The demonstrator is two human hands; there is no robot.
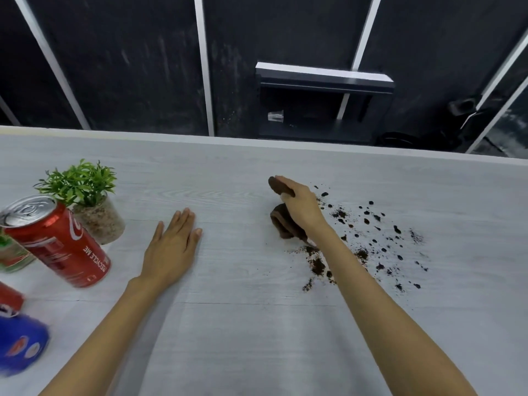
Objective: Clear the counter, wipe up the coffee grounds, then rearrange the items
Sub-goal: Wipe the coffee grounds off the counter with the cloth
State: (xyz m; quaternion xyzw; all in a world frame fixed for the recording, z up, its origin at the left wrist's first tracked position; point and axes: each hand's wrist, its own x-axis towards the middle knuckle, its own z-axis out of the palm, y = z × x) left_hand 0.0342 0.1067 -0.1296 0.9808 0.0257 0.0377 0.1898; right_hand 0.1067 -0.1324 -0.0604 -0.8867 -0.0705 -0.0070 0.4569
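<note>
Nearest you, at the tabletop's (243,324) near-left corner, a blue can (20,342) lies blurred, with a red can (8,297) cut off by the left edge just beyond it. Farther along that left edge, a red cola can (57,241) stands leaning in the wide-angle view, touching or overlapping a green-and-white container (11,255) at its left; you cannot tell which.

Your left hand (171,247) lies flat, palm down, on the tabletop left of centre, its fingers (183,218) spread and straight, holding nothing.

Right of centre, the coffee grounds (368,241) are scattered in dark specks and small clumps, partly under your right forearm and spreading toward the right edge. Your right hand (300,207) sits at the left margin of that spill, fingers curled around a brown cloth (283,224), which bunches under the palm and pokes out beyond the fingertips.

Behind the cola can, a small green plant (83,181) stands in a clear glass pot (100,221) filled with pale gravel.

Past the far edge, a clear plastic cup (275,116) lies on its side on the dark floor (137,67).
</note>
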